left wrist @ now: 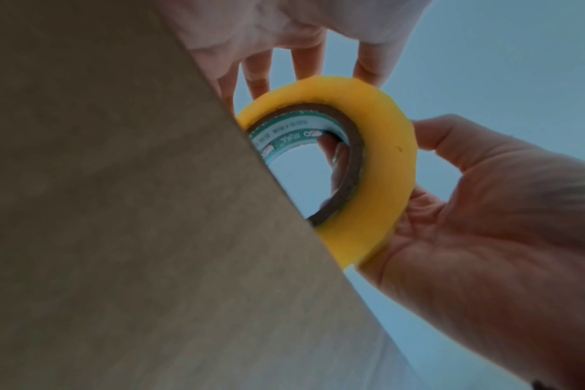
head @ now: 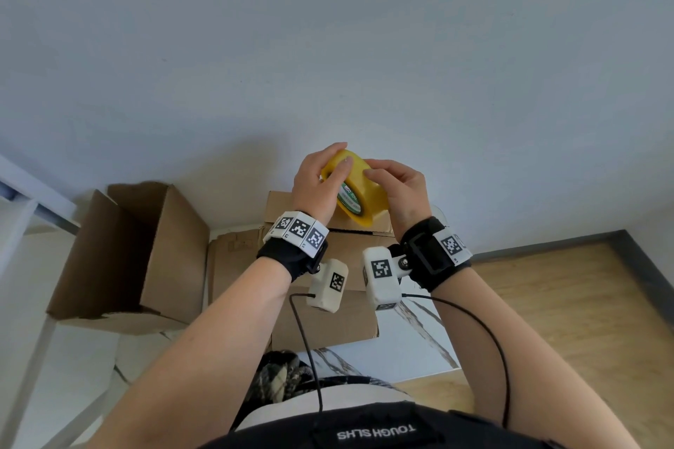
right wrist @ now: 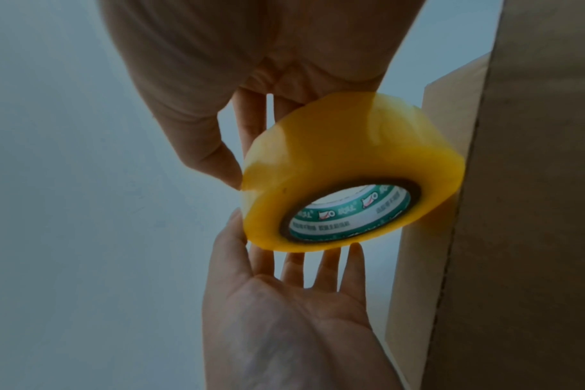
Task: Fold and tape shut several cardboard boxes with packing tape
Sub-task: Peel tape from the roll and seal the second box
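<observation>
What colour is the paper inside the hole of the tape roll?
Green and white, with printed marks, inside the yellow tape roll. The right wrist view shows it best.

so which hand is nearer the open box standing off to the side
Left. The left hand holds the tape roll on the side toward the open box. The right hand holds the roll's far side, away from that box.

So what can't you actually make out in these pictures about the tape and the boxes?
- Loose end of the tape roll: not visible in any view; fingers of the left hand and right hand cover parts of its outer face.
- Top of the box under the hands: head view, hidden by wrists and cameras, so flaps and seam unclear.
- Core label print: too small, blurred.
- Open box: inside is shadowed.
</observation>
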`<state>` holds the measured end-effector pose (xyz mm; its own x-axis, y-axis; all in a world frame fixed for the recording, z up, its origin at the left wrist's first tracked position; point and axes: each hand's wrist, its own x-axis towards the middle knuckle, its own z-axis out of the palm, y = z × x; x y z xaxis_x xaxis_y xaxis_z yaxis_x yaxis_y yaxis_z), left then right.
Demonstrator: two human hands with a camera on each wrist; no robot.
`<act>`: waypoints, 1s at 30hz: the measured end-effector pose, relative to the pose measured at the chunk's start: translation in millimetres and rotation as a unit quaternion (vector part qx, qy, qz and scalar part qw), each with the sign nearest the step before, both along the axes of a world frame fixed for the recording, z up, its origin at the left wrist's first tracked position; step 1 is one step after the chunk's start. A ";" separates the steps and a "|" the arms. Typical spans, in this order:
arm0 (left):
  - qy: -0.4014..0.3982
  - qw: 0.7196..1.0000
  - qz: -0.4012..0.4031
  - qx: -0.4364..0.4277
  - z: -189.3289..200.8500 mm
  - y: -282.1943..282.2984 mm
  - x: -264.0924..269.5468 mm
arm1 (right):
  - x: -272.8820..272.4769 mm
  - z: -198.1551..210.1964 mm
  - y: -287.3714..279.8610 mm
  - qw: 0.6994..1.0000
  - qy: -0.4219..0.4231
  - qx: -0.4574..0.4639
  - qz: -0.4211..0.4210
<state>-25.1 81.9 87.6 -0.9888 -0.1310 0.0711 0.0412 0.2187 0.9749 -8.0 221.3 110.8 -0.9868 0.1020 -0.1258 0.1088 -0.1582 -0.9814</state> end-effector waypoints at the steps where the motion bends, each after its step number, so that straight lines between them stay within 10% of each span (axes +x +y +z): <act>1: 0.002 1.000 0.002 -0.001 -0.1 0.1 0.3 | -0.6 -0.6 -0.1 1.000 -0.002 0.000 -0.002; 30: 0.008 0.991 0.027 -0.129 7.1 1.0 -0.9 | -14.9 -2.6 3.3 0.982 0.090 0.168 -0.001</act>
